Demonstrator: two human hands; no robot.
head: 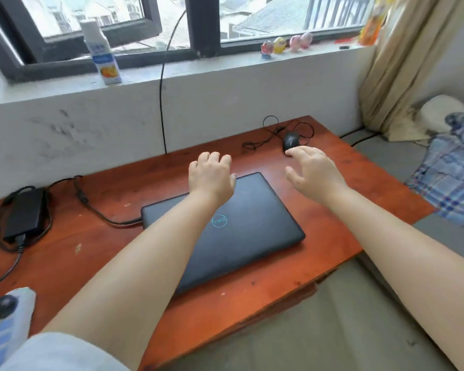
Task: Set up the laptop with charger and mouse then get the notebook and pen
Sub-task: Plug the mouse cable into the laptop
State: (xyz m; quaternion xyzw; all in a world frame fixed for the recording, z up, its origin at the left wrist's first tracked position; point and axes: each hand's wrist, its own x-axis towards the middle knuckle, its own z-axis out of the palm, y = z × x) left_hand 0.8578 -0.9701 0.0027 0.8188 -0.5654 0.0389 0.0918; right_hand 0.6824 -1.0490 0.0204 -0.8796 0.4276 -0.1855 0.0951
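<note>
Hands stretched forward over desk (332, 236), both empty. Left hand (210, 175) palm down, fingers curled loosely, above far edge of closed black laptop (241, 231). Right hand (315, 170) fingers spread wide, fingertips at black wired mouse (291, 140). Charger brick (24, 212) at desk's left, its cable reaching laptop's left side.

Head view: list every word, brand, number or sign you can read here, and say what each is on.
"DELL": round teal logo on the closed laptop lid, seen upside down from here.
Bottle on the window sill: blue label with print, too blurred to read.
Charger, mouse, power strip: no readable marking.
</note>
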